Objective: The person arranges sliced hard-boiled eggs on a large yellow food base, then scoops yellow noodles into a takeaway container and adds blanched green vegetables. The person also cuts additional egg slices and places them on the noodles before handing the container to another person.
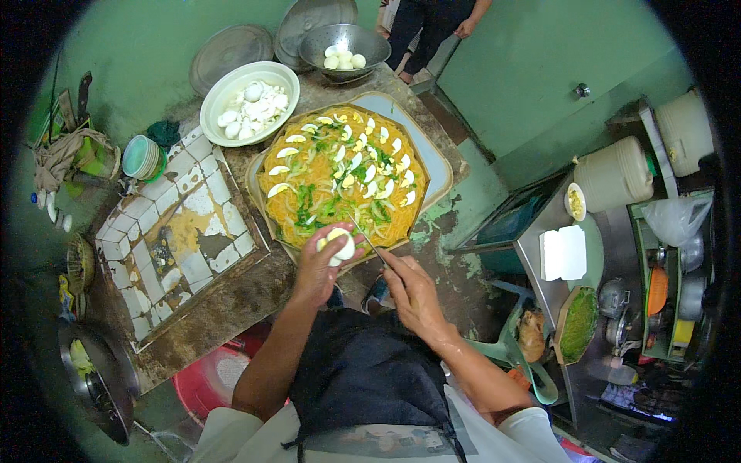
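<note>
My left hand (pixel 320 266) is closed around a peeled boiled egg (pixel 340 248), whose cut face shows some yolk. In my right hand (pixel 415 293) is a knife (pixel 369 243), its thin blade slanting up and left, close to the egg. Both hands are over the near edge of a large many-sided tray of orange noodles (pixel 282 220). Egg slices (pixel 279 189), bits of yolk and green leafy pieces (pixel 306 202) lie scattered over the noodles.
Behind the tray stand a pale basin (pixel 208 116) of eggs and whites and a metal colander (pixel 370 48) with peeled eggs. A broken-tiled sink (pixel 131 278) is at left. A person (pixel 432 23) stands beyond; a cat (pixel 531 336) is on a green chair (pixel 505 351) at right.
</note>
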A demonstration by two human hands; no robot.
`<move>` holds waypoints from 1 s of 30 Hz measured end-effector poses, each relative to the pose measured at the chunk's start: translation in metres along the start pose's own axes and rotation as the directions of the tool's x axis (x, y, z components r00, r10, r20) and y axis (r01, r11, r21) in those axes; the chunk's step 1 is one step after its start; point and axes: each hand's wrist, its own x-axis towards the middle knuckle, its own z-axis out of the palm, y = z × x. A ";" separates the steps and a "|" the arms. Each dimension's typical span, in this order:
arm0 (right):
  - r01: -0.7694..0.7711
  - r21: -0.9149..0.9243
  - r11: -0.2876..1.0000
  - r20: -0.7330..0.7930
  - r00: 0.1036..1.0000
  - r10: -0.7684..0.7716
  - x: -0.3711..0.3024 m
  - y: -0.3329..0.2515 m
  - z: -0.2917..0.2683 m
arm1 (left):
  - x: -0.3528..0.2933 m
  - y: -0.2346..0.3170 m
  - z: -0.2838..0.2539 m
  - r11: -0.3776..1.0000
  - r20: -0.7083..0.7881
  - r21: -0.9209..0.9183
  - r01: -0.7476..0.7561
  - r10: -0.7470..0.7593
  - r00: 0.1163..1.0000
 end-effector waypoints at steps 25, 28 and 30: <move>-0.622 0.451 0.640 0.394 0.783 0.482 0.041 0.089 -0.061 | 0.049 -0.058 0.068 0.994 -0.286 0.064 0.090 -0.069 0.956; -0.508 0.390 0.768 0.379 0.849 0.368 0.021 0.082 -0.060 | 0.045 -0.059 0.068 0.993 -0.326 0.076 0.089 -0.060 0.944; -0.358 0.354 0.864 0.274 0.923 0.270 0.002 0.083 -0.053 | 0.035 -0.060 0.066 0.992 -0.338 0.068 0.108 -0.079 0.938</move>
